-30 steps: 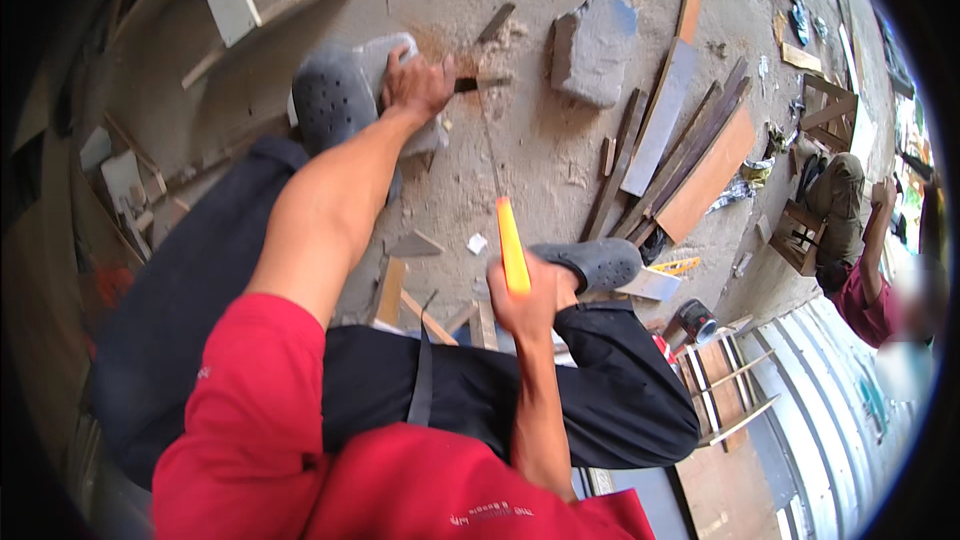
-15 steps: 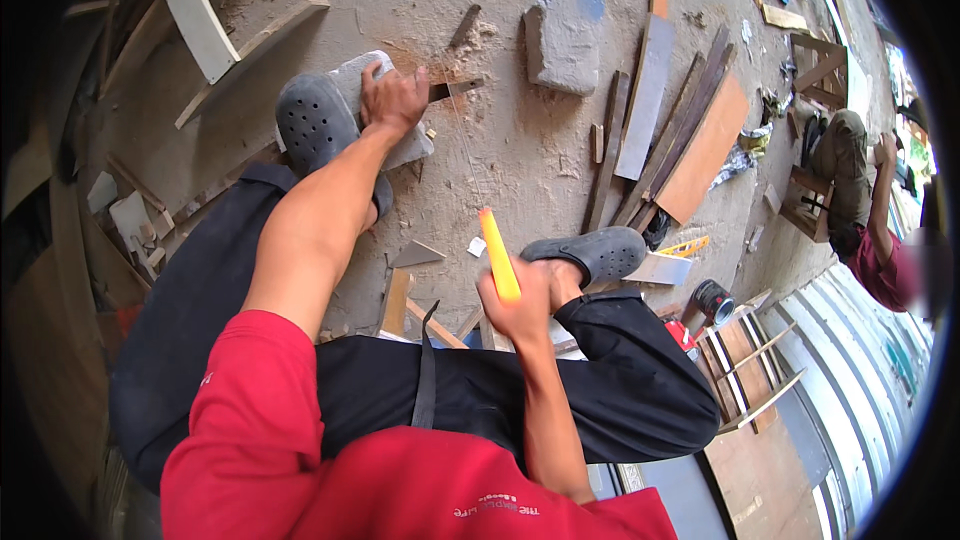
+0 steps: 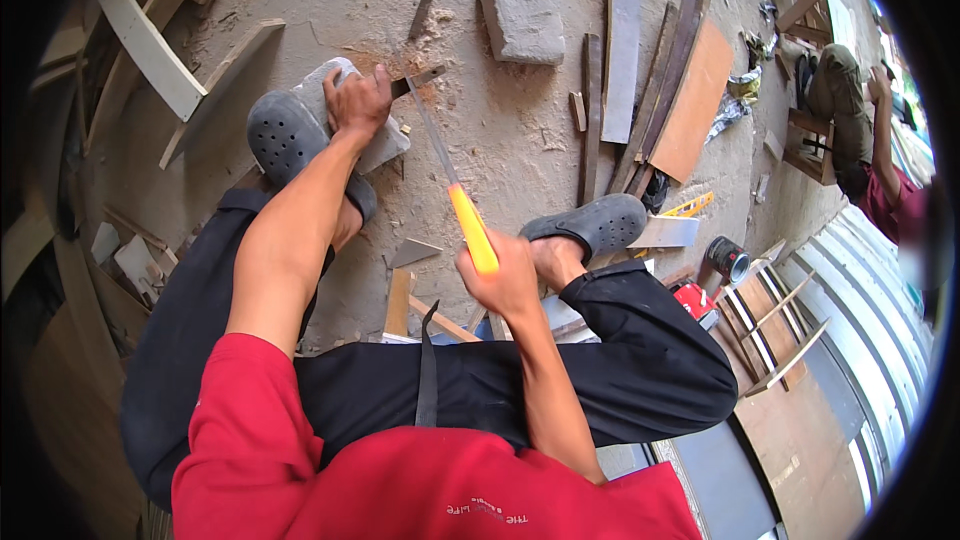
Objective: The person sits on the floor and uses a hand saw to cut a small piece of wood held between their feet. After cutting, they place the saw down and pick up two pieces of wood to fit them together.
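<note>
Saw (image 3: 471, 230) leans further toward the left than in the frame half a second ago, its blade now shows sharp, and the whole view has shifted, so the floor items ahead sit further left and higher.

Right hand (image 3: 500, 275): wrapped firmly around the saw's yellow handle, between the knees. Left hand (image 3: 357, 100): fingers bent down over a dark strip (image 3: 425, 78), clamping it on a pale grey block (image 3: 388, 148); contact beneath the palm is hidden. The strip's free end sticks out past the block to the right. The blade crosses that end just beside the left fingers; whether the teeth sit in a cut cannot be made out.

Left shoe (image 3: 283, 135) overlaps the block and appears to brace it. Right shoe (image 3: 595, 227) stands on the floor near the handle. Beyond the strip lie a short dark offcut (image 3: 421, 16) and a second block (image 3: 525, 10); to the right, a group of boards (image 3: 695, 100). Further right, well apart, another person (image 3: 885, 140) sits low.

Hazards, as judged: a blade jumping sideways could reach the left fingers, since they grip so close to it. The unsupported end could flex or chatter, binding the blade. Should the shoe's pressure slacken, the block could rock and the strip twist under the hand.
</note>
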`<state>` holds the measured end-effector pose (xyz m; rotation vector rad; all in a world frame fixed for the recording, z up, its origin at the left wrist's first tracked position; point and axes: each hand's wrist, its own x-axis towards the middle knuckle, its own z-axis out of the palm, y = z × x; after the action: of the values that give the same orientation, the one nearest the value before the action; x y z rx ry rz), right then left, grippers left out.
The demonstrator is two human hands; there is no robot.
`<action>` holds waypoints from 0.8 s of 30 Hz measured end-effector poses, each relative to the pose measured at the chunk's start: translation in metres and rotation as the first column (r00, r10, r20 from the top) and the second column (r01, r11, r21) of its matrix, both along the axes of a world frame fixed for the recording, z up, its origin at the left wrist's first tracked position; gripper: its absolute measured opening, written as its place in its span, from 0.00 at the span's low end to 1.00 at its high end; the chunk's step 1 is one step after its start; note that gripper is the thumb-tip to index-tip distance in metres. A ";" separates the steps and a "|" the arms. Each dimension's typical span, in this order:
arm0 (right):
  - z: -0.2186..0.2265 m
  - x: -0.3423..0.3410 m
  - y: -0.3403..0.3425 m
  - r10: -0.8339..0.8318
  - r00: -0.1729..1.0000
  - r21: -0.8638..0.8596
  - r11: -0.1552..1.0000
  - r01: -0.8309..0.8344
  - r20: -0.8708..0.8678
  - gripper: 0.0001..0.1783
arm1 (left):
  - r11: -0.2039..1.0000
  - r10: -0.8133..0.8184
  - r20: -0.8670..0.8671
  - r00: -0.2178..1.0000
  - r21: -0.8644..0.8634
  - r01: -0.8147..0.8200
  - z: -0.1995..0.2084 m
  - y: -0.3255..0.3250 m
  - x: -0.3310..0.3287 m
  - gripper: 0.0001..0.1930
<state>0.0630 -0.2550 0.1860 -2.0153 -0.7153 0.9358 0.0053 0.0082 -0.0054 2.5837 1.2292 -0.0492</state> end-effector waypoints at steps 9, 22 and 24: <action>-0.021 0.004 0.022 0.058 0.993 0.000 0.998 -0.059 0.101 0.06 | 0.998 -0.028 0.044 0.999 0.054 0.026 -0.002 0.004 0.006 0.29; 0.023 -0.014 -0.027 -0.042 0.997 0.001 0.999 0.042 -0.060 0.09 | 1.000 0.014 0.052 0.999 -0.011 -0.014 0.006 -0.002 0.000 0.30; 0.023 -0.016 -0.026 -0.027 0.998 -0.008 1.000 0.027 -0.055 0.07 | 1.000 -0.003 0.067 0.998 0.020 0.002 -0.002 -0.004 -0.008 0.30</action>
<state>0.0475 -0.2812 0.2086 -1.9930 -0.6545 0.9752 -0.0023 0.0037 -0.0074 2.5815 1.2085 0.0491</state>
